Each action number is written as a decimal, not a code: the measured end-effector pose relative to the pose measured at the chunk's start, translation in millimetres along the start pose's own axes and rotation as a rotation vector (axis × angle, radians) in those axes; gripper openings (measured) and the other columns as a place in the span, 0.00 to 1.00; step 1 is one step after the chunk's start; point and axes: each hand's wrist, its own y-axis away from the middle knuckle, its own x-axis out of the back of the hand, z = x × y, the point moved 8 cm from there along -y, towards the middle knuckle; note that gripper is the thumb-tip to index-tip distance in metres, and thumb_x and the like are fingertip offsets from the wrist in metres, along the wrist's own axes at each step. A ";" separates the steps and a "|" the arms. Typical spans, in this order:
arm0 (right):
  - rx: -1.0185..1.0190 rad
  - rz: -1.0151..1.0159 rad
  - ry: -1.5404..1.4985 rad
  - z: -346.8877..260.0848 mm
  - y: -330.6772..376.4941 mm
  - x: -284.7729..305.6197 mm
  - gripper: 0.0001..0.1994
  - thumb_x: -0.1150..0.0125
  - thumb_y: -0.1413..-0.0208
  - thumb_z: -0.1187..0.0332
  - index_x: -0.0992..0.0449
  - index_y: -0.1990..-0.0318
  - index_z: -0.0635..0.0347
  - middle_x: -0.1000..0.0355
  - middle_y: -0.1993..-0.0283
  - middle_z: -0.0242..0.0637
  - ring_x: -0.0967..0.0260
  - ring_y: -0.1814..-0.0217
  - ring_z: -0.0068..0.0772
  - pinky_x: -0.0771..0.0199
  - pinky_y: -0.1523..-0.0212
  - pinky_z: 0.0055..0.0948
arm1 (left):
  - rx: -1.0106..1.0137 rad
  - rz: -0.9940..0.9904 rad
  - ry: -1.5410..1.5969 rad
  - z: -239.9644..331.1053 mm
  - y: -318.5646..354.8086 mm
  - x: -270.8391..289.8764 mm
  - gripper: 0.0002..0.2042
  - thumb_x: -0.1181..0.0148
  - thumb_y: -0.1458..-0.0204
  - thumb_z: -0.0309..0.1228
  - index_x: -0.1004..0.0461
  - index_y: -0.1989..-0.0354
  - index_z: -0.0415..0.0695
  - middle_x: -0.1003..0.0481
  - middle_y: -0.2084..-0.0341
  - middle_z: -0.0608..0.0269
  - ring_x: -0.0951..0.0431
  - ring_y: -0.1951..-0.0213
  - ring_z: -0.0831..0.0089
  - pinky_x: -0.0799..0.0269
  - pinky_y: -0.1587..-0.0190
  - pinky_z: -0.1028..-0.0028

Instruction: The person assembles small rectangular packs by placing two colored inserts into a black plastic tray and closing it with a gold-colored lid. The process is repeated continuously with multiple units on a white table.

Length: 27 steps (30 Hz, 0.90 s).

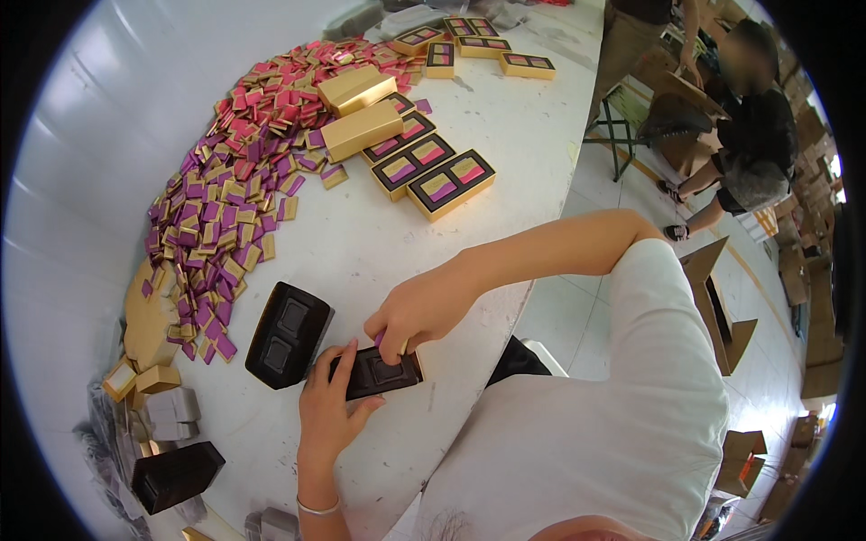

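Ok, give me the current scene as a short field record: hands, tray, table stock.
left hand: steadies a black insert tray at the table edge
right hand: pinches a small purple-and-gold packet over that tray
spare tray: second black tray lies just left, empty
loose stock: pile of pink, purple and gold packets across the white table
filled boxes: gold boxes with packed trays further back
bystander: seated person at upper right
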 end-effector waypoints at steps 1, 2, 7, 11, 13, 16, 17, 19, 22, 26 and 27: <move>0.008 -0.052 0.091 -3.0 -3.9 -3.5 0.04 0.42 0.46 0.70 0.29 0.65 0.58 0.37 0.66 0.39 0.32 0.66 0.43 0.34 0.68 0.39 | -0.023 0.010 -0.012 0.1 0.4 0.6 0.37 0.36 0.58 0.51 0.36 0.39 0.46 0.35 0.50 0.53 0.30 0.53 0.53 0.31 0.54 0.61; 0.016 -0.104 0.185 -5.4 -7.4 -5.6 0.04 0.42 0.46 0.71 0.28 0.65 0.59 0.37 0.66 0.39 0.32 0.66 0.43 0.34 0.67 0.39 | -0.047 0.021 -0.026 0.2 0.5 1.2 0.38 0.35 0.59 0.51 0.36 0.39 0.46 0.35 0.50 0.53 0.30 0.53 0.53 0.31 0.54 0.61; -0.157 -0.281 -0.057 2.8 -10.9 -8.3 0.09 0.38 0.49 0.66 0.30 0.67 0.59 0.35 0.66 0.37 0.31 0.65 0.41 0.33 0.67 0.39 | -0.059 0.036 -0.051 0.6 -0.4 -0.4 0.39 0.33 0.61 0.50 0.36 0.39 0.46 0.35 0.49 0.53 0.30 0.52 0.52 0.31 0.53 0.61; -0.298 -0.144 -0.021 10.6 -5.1 -21.2 0.13 0.35 0.51 0.62 0.29 0.65 0.58 0.34 0.66 0.36 0.31 0.64 0.41 0.32 0.66 0.39 | -0.010 0.046 -0.049 3.9 2.3 -3.8 0.39 0.32 0.60 0.48 0.37 0.38 0.45 0.36 0.49 0.51 0.31 0.52 0.52 0.32 0.53 0.61; -0.339 -0.068 -0.033 13.6 0.8 -18.0 0.11 0.36 0.50 0.63 0.29 0.63 0.57 0.34 0.65 0.34 0.32 0.63 0.38 0.32 0.65 0.37 | 0.009 0.065 -0.059 6.4 3.7 -3.0 0.39 0.33 0.59 0.47 0.38 0.38 0.44 0.36 0.49 0.49 0.31 0.51 0.51 0.31 0.53 0.61; -0.244 0.177 -0.241 25.3 9.8 -20.8 0.11 0.39 0.47 0.66 0.30 0.58 0.56 0.35 0.63 0.32 0.34 0.62 0.30 0.32 0.63 0.32 | 0.093 0.097 -0.058 11.7 11.5 -5.4 0.39 0.33 0.58 0.45 0.40 0.37 0.43 0.37 0.49 0.46 0.32 0.51 0.49 0.31 0.53 0.61; -0.184 0.271 -0.348 31.0 11.4 -19.8 0.11 0.40 0.46 0.68 0.30 0.56 0.55 0.36 0.62 0.31 0.35 0.62 0.27 0.32 0.62 0.30 | 0.146 0.121 -0.047 10.9 14.1 -8.5 0.39 0.33 0.58 0.44 0.41 0.37 0.43 0.37 0.48 0.45 0.32 0.51 0.49 0.31 0.53 0.61; -0.518 0.396 -0.652 53.0 28.7 -2.3 0.14 0.41 0.47 0.69 0.33 0.53 0.56 0.37 0.66 0.35 0.37 0.64 0.29 0.35 0.63 0.29 | 0.213 0.180 -0.101 10.9 16.5 -16.3 0.37 0.36 0.54 0.39 0.44 0.35 0.41 0.37 0.48 0.44 0.31 0.51 0.47 0.30 0.54 0.62; -0.473 0.671 -0.312 30.1 44.7 32.5 0.19 0.44 0.44 0.70 0.40 0.47 0.58 0.37 0.66 0.35 0.37 0.63 0.29 0.34 0.61 0.28 | 0.331 0.239 -0.043 18.7 16.0 -15.9 0.39 0.38 0.51 0.36 0.51 0.34 0.38 0.41 0.44 0.41 0.31 0.49 0.48 0.28 0.56 0.63; -0.519 0.525 -0.285 8.8 24.1 11.4 0.16 0.44 0.44 0.74 0.38 0.49 0.61 0.33 0.63 0.37 0.32 0.59 0.34 0.31 0.58 0.31 | 0.285 0.237 0.245 15.0 13.6 -11.9 0.44 0.34 0.56 0.28 0.56 0.32 0.42 0.37 0.45 0.46 0.27 0.56 0.56 0.28 0.59 0.68; -0.433 0.494 -0.276 6.7 15.7 6.3 0.15 0.44 0.45 0.75 0.36 0.50 0.62 0.32 0.62 0.38 0.32 0.59 0.35 0.31 0.58 0.31 | 0.299 0.235 0.298 11.6 15.8 -14.5 0.44 0.34 0.57 0.27 0.56 0.32 0.43 0.36 0.46 0.48 0.26 0.57 0.58 0.28 0.59 0.69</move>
